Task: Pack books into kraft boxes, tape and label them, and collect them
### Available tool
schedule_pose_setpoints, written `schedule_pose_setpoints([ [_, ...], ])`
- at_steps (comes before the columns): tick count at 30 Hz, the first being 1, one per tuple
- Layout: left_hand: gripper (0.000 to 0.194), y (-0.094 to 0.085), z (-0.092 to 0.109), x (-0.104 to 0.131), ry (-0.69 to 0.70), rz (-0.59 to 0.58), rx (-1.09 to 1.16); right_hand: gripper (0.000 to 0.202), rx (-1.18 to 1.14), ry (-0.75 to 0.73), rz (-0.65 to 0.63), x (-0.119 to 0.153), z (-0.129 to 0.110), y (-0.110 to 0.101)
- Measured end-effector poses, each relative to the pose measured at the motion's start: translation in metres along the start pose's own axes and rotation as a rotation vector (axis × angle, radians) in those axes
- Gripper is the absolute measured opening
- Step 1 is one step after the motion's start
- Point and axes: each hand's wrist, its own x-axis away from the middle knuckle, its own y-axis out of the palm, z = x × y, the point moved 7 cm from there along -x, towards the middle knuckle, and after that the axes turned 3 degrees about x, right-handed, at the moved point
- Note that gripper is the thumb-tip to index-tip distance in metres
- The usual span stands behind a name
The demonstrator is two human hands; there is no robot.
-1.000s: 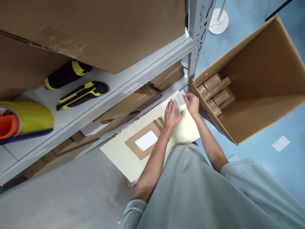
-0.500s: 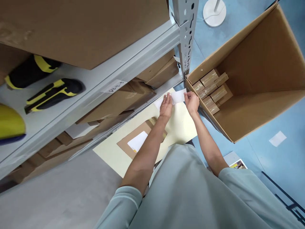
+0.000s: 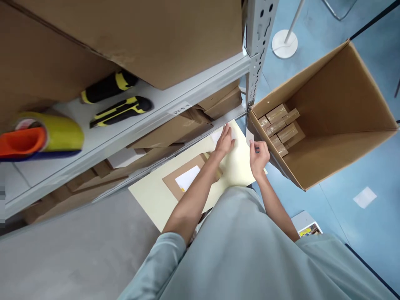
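My left hand (image 3: 225,141) rests with its fingers stretched out on a pale yellow board (image 3: 240,162), touching the edge of a white paper label (image 3: 216,135). To its right my right hand (image 3: 259,158) is closed, pinching a small white paper slip (image 3: 249,136) between thumb and finger. The slip stands up beside the wall of a large open carton. Nearer my body, a flat brown cardboard package (image 3: 171,180) with a white label (image 3: 186,178) lies on the board. My left forearm hides part of that package.
An open carton (image 3: 346,143) on the right holds several small taped boxes (image 3: 283,125). A metal shelf (image 3: 206,85) at left carries brown boxes, black-and-yellow utility knives (image 3: 121,111) and a tape dispenser (image 3: 23,141). A white paper (image 3: 365,197) lies on the blue floor.
The paper that stretched between both hands has come apart from the left hand. My right hand has moved right and toward me with a slip. The view has shifted, showing the tape dispenser.
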Motion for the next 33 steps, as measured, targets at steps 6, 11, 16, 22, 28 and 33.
schedule_pose_setpoints([
  [6, 0.063, -0.011, 0.001, 0.158, -0.221, 0.142, 1.305, 0.018, -0.044, -0.577, -0.337, 0.078, -0.072, 0.010],
  [11, 0.056, -0.037, -0.044, 0.271, -0.285, 0.407, 1.325, 0.033, -0.186, -0.682, -0.702, 0.160, -0.095, 0.011],
  [16, 0.068, -0.053, -0.078, 0.334, -0.356, 0.374, 1.154, 0.034, -0.273, -0.326, -0.790, 0.173, -0.095, 0.003],
  [22, 0.072, -0.080, -0.098, 0.384, -0.271, 0.326, 1.077, 0.047, -0.390, 0.001, -1.212, 0.192, -0.119, 0.017],
  [28, 0.068, -0.124, -0.113, 0.430, -0.191, 0.556, 1.042, 0.046, -0.311, -0.047, -1.232, 0.223, -0.172, 0.004],
  [33, 0.057, -0.153, -0.118, 0.473, -0.058, 0.605, 1.083, 0.040, -0.301, -0.154, -1.104, 0.239, -0.215, -0.011],
])
